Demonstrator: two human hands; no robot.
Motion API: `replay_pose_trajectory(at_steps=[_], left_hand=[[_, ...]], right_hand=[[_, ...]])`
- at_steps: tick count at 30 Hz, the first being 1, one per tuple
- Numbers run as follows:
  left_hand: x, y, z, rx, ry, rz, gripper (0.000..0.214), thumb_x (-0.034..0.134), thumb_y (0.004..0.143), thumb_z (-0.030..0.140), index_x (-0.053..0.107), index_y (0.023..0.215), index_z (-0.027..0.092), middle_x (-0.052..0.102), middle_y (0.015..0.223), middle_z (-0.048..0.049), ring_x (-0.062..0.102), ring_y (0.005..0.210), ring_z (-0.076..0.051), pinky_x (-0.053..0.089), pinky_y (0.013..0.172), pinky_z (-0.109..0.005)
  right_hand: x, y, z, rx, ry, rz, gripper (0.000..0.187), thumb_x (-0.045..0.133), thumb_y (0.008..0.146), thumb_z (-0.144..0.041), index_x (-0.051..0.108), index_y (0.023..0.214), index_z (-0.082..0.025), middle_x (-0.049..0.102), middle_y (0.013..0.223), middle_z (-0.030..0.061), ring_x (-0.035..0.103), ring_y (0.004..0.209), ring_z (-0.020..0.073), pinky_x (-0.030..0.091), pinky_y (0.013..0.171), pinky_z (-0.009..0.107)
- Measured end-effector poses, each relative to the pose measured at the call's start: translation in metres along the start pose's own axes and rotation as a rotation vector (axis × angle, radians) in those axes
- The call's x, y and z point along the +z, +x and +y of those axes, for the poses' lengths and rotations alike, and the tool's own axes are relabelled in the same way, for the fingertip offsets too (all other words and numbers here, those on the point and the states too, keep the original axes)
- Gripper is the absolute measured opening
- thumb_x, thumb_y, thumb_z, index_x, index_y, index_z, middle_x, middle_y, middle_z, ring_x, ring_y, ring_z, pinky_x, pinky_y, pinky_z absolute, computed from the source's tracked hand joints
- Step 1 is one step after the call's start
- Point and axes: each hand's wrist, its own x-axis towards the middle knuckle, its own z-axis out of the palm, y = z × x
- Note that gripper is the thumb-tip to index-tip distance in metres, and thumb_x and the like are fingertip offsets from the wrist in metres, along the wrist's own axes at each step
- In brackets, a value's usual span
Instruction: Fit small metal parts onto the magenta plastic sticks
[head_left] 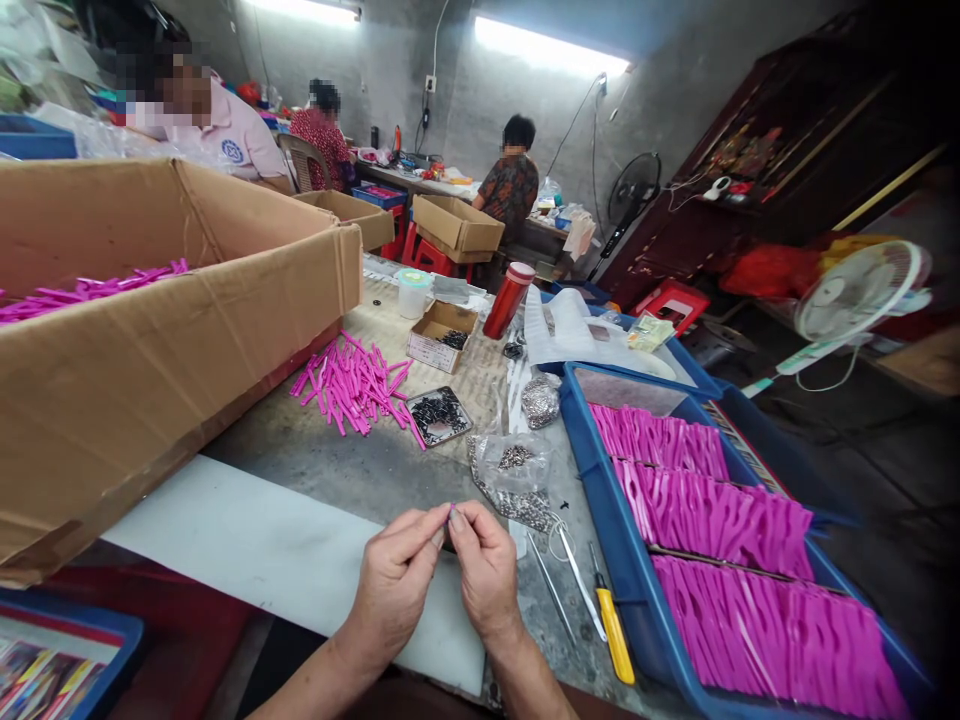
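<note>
My left hand (pixel 399 570) and my right hand (pixel 484 570) meet above the front of the bench, thumbs and fingertips pinched together. Between the tips a speck of a small purple piece (pixel 452 509) shows; my fingers hide the rest. Beyond them lies a heap of magenta plastic strips (pixel 352 385). A square dish of small black parts (pixel 439 415) is beside the heap. Closer to my right hand, a clear bag of small metal parts (pixel 516 460) rests on a pile of silvery parts. Tweezers (pixel 551 588) and a yellow-handled screwdriver (pixel 615 635) lie to the right.
A large cardboard box (pixel 187 330) with magenta strips stands at left. On the right, a blue crate (pixel 574 440) holds rows of magenta pieces. A red flask (pixel 510 300) and small carton (pixel 431 350) stand farther back. Several people sit at the rear; a fan (pixel 862 290) stands right.
</note>
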Motion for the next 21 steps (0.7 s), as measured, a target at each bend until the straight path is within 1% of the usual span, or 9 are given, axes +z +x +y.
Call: replay_pose_trajectory(at_steps=[3,6,11,15,18,21], left_hand=[[-0.0006,-0.0005,-0.0017,0.005,0.014,-0.008,0.026,0.049,0.074,0.013,0.063,0.096,0.015,0.06,0.069,-0.0043,0.056,0.061,-0.013,0.048,0.055,-0.022],[-0.001,-0.0012,-0.0025,0.017,0.031,-0.008,0.026,0.048,0.074,0.012,0.064,0.095,0.015,0.061,0.07,-0.0048,0.056,0.062,-0.013,0.048,0.056,-0.022],[-0.0005,-0.0018,-0.0029,0.038,0.044,0.0,0.026,0.048,0.074,0.012,0.064,0.095,0.015,0.062,0.073,-0.0054,0.056,0.062,-0.013,0.048,0.056,-0.022],[0.0001,-0.0014,-0.0028,0.055,0.057,0.005,0.026,0.048,0.074,0.013,0.064,0.094,0.016,0.062,0.07,-0.0051,0.056,0.061,-0.013,0.048,0.056,-0.022],[0.0005,-0.0012,-0.0033,0.086,0.074,0.003,0.026,0.047,0.074,0.012,0.064,0.094,0.016,0.062,0.071,-0.0053,0.056,0.062,-0.013,0.048,0.056,-0.022],[0.0008,-0.0012,-0.0032,0.101,0.08,0.003,0.027,0.047,0.074,0.011,0.064,0.095,0.015,0.061,0.069,-0.0051,0.055,0.059,-0.013,0.047,0.054,-0.022]], right_hand=[[0.0004,0.0004,0.0002,0.02,0.042,0.009,0.013,0.048,0.076,-0.027,0.053,0.071,-0.016,0.05,0.064,-0.0006,0.046,0.061,0.0119,0.039,0.058,0.023],[0.0006,0.0006,0.0015,0.051,0.097,0.05,0.01,0.05,0.074,-0.027,0.051,0.071,-0.017,0.049,0.062,-0.0017,0.046,0.058,0.0111,0.04,0.055,0.022],[-0.0004,0.0002,0.0031,0.007,0.055,0.06,0.011,0.05,0.074,-0.025,0.054,0.07,-0.016,0.051,0.062,-0.0008,0.047,0.059,0.0116,0.041,0.056,0.022],[-0.0001,0.0003,0.0034,0.008,0.077,0.085,0.009,0.051,0.073,-0.025,0.054,0.071,-0.016,0.052,0.062,-0.0007,0.048,0.059,0.0119,0.041,0.056,0.023],[0.0005,0.0004,0.0035,0.014,0.072,0.093,0.011,0.051,0.072,-0.026,0.054,0.069,-0.017,0.05,0.059,-0.0017,0.047,0.057,0.0112,0.04,0.054,0.022],[0.0007,0.0002,0.0034,0.012,0.048,0.08,0.016,0.048,0.075,-0.029,0.052,0.065,-0.017,0.047,0.056,-0.0024,0.043,0.054,0.0105,0.038,0.051,0.021]])
